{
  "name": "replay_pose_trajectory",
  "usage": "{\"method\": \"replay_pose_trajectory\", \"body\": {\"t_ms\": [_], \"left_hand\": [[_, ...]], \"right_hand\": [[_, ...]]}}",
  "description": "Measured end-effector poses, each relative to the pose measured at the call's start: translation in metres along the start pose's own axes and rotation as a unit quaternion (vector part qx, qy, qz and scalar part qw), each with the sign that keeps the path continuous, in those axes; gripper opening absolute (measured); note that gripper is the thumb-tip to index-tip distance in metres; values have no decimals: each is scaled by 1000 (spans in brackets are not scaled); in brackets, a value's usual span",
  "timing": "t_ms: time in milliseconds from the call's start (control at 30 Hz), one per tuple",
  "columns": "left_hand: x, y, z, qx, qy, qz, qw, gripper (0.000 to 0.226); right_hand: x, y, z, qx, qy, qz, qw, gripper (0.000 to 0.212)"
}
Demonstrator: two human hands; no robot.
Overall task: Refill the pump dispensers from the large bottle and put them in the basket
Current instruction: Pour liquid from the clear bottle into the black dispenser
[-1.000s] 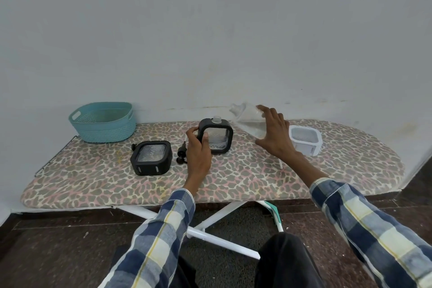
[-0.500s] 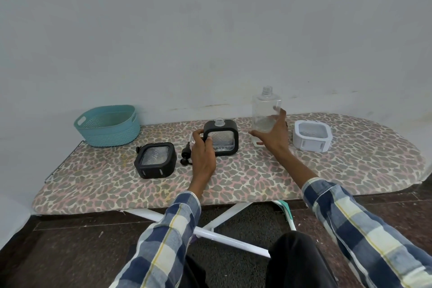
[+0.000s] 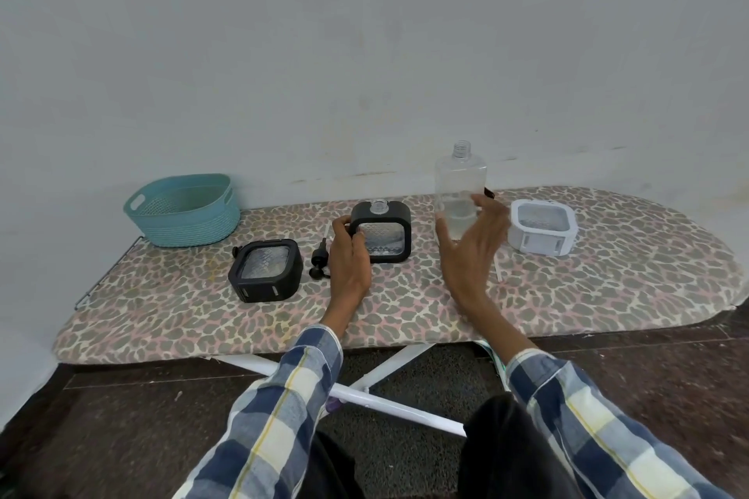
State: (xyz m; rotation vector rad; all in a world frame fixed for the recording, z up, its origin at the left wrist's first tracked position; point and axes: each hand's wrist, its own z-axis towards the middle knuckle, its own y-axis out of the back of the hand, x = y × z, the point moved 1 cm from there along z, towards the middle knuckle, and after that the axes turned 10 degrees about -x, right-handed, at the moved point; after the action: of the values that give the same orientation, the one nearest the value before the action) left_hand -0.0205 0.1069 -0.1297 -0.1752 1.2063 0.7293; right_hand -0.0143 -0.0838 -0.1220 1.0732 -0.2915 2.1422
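Leopard-print ironing board (image 3: pixel 567 296) against pale wall (image 3: pixel 364 32).

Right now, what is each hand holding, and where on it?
The left hand grips the upright black dispenser by its left edge. The right hand is open beside the large bottle, holding nothing; the bottle stands on its own.
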Motion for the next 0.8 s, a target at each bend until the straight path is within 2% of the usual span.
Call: {"method": "replay_pose_trajectory", "body": {"t_ms": [100, 233, 333, 500, 567, 633, 700, 800], "left_hand": [[1, 0, 0, -2, -9, 1, 1000, 23], [2, -1, 1, -22, -26, 26, 999, 27], [2, -1, 2, -33, -31, 47, 998, 26], [-3, 3, 2, -60, -75, 127, 987, 32], [-6, 9, 2, -97, -118, 198, 968, 33], [-8, 17, 7, -106, -162, 297, 935, 31], [-10, 26, 14, -74, -164, 412, 893, 33], [-15, 41, 24, -7, -123, 549, 827, 48]], "right_hand": [[19, -12, -12, 61, 47, 41, 996, 56], [24, -38, -20, 157, 35, 45, 986, 79], [20, -52, -23, 218, -7, 43, 975, 92], [7, -54, -18, 260, -28, 54, 964, 82], [6, -55, -18, 258, -34, 56, 964, 81], [6, -55, -19, 256, -39, 56, 964, 79], [3, -56, -19, 255, -46, 62, 964, 75], [-1, -57, -19, 261, -63, 58, 961, 70]]}}
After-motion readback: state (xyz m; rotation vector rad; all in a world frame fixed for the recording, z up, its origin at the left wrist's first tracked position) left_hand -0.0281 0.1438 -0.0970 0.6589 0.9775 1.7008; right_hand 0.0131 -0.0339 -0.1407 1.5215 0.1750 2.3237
